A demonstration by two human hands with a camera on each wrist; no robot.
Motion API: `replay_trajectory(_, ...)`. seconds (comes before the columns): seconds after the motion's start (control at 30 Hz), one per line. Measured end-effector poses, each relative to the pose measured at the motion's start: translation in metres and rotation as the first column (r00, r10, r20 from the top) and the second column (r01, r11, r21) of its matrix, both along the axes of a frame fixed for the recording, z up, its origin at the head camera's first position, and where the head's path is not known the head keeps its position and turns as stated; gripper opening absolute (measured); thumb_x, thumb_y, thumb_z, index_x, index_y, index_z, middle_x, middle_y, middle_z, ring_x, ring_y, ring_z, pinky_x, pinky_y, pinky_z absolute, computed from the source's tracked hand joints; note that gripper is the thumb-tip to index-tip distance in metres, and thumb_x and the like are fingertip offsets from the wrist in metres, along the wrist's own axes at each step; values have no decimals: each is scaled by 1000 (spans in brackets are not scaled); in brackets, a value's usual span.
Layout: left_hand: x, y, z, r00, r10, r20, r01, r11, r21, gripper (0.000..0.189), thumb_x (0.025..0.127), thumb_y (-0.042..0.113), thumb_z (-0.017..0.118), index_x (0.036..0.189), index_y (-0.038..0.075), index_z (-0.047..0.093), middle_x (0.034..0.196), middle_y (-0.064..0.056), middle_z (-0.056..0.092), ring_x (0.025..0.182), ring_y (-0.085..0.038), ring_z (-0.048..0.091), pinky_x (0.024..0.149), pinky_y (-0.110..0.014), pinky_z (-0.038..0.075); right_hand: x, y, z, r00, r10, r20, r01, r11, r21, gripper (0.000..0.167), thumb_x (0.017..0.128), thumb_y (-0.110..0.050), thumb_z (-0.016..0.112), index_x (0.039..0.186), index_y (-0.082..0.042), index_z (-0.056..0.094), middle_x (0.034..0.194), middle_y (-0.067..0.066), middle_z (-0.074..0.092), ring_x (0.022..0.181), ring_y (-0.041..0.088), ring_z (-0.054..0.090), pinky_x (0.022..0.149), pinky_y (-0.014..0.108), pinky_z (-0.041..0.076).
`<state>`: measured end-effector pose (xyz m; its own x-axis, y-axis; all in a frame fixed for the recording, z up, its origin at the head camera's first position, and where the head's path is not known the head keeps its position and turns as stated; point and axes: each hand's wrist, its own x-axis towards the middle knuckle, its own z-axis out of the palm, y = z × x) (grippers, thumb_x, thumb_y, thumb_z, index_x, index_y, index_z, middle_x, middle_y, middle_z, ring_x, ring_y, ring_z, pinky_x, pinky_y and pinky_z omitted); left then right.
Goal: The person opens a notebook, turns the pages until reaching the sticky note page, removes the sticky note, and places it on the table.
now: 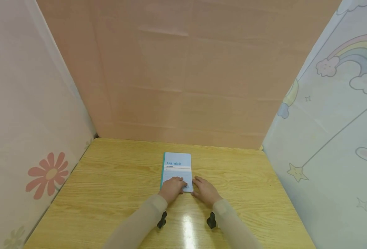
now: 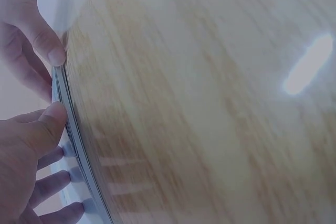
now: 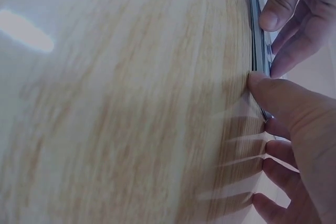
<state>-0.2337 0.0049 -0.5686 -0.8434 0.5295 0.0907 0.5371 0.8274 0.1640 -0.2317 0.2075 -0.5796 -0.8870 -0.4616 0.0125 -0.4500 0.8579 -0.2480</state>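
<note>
A notebook (image 1: pixel 177 174) with a pale blue cover, a teal spine and the word "Gambit" lies flat on the wooden table. My left hand (image 1: pixel 172 189) rests on the lower part of its cover. In the left wrist view, the left thumb touches the near edge and the other fingers spread over the cover. My right hand (image 1: pixel 206 192) is at the notebook's lower right corner. Its thumb touches the near edge there, and its fingers reach along the right side, as the right wrist view shows. Part of the lower cover is hidden under the left hand.
The wooden table (image 1: pixel 118 176) surrounds the notebook, with a bright light reflection near its front. A brown sheet (image 1: pixel 183 76) stands behind the table. Patterned panels (image 1: pixel 323 138) rise at both sides. Dark straps or mounts sit at both wrists.
</note>
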Motion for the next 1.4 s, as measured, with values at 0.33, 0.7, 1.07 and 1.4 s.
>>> replay_trajectory(0.33,0,-1,1,1000,-12,28,13,1000,-2,33,88,29,68,121,24,68,129,-1,63,119,-20,59,90,-35,55,-2,1,-1,1000,-7,29,7,1000,1,61,92,-42,63,137,-2,52,145,17,45,130,35,48,105,47,43)
replay_trajectory(0.7,8,-11,14,996,-87,11,86,994,74,36,93,22,64,129,19,61,131,-1,61,121,-19,58,95,-33,52,-2,1,-1,1000,7,3,-7,1000,-2,61,91,-41,66,135,-2,53,144,18,47,128,35,50,104,46,45)
replay_trajectory(1.07,13,-23,28,991,-112,-78,123,982,145,46,97,15,58,141,25,49,135,-5,58,119,-21,60,91,-34,55,-1,0,2,999,-14,31,14,1000,11,62,91,-42,65,137,-3,52,145,17,47,129,34,50,104,47,44)
replay_trajectory(1.4,19,-32,43,988,-99,-116,123,967,222,59,93,9,63,144,31,44,132,-4,57,110,-21,63,79,-31,58,0,-1,5,998,-23,59,23,1000,-2,62,91,-40,65,138,-1,51,146,18,45,131,35,48,106,49,42)
